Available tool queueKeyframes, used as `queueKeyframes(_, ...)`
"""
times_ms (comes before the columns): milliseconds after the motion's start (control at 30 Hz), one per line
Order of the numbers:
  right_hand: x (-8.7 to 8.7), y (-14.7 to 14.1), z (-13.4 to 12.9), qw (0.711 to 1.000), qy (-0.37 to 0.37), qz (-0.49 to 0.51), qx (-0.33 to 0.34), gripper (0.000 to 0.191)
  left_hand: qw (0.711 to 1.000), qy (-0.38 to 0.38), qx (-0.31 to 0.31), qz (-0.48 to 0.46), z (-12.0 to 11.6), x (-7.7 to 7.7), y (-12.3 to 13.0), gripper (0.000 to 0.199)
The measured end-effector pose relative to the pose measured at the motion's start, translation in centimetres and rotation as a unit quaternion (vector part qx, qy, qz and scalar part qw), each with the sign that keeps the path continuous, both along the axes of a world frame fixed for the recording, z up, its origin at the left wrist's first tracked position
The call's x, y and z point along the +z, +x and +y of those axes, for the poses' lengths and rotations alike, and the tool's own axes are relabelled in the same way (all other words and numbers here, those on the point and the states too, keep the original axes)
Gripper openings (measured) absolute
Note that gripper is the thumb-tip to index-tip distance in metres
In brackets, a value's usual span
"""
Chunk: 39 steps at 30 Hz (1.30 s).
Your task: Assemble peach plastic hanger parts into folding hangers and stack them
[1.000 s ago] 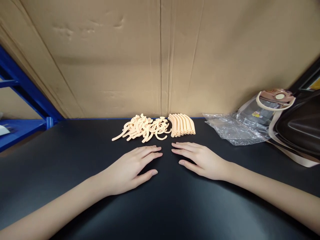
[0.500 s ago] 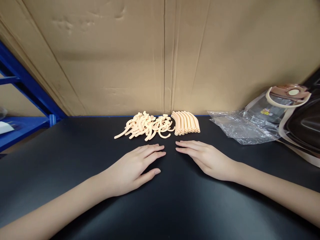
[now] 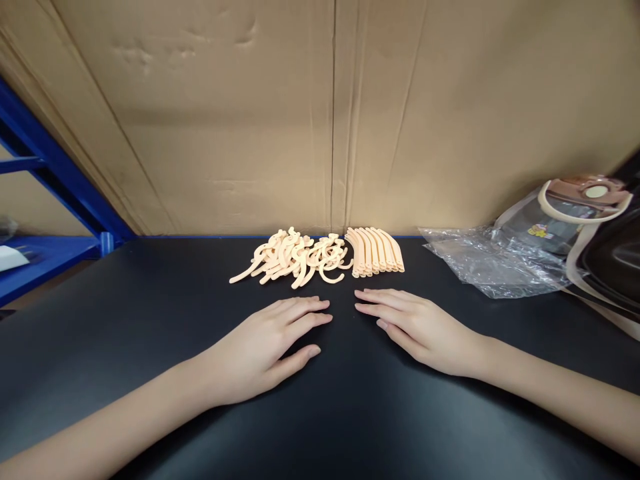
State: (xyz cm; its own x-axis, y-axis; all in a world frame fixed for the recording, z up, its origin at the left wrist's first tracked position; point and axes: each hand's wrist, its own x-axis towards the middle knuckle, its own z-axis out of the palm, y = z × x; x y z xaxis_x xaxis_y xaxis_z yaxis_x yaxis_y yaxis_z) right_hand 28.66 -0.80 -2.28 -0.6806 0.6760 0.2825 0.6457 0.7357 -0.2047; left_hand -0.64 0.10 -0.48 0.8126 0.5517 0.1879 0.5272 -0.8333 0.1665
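Note:
My left hand [image 3: 270,340] rests on the black table [image 3: 320,427], palm down with fingers spread and nothing in it. Opposite it, my right hand [image 3: 425,327] is also palm down, its fingers stretched out and holding nothing. Behind my left hand lies a loose pile of curved, cream-coloured pieces [image 3: 290,257], heaped at mixed angles. To the right of that pile, several similar curved pieces [image 3: 375,252] lie side by side in a neat row, just behind my right fingertips. Neither hand touches the pieces.
A clear plastic bag [image 3: 490,260] lies at the right, with a bottle [image 3: 560,213] with a brown lid behind it and a dark bag [image 3: 613,257] at the edge. A blue metal frame [image 3: 65,187] stands left. Cardboard [image 3: 225,133] forms the back wall.
The thumb of my right hand now shows more clearly, apart from the other fingers. The whole view has shifted slightly, and the pieces lie as before.

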Motion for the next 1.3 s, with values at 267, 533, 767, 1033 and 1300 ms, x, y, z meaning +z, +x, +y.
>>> queueKeyframes(267,0.2,-0.1,0.0,1.0,-0.011,-0.011,-0.001,0.041,0.971,0.2,0.091,-0.095,2.7,0.6,-1.8,0.025)
queueKeyframes(533,0.2,0.1,0.0,0.999,-0.013,-0.032,0.003,0.042,0.94,0.258,0.221,0.003,6.0,1.4,-6.1,0.032)
queueKeyframes(767,0.1,0.1,0.0,1.0,-0.006,-0.027,0.003,0.042,0.943,0.174,0.271,0.083,6.7,1.4,-7.2,0.033)
queueKeyframes(1033,0.0,0.2,0.0,1.0,-0.007,-0.024,-0.001,0.042,0.93,0.114,0.332,0.109,7.0,1.2,-7.1,0.036)
queueKeyframes(1300,0.0,0.2,-0.1,1.0,0.0,-0.021,0.005,0.041,0.934,0.09,0.329,0.108,7.0,1.3,-6.9,0.025)
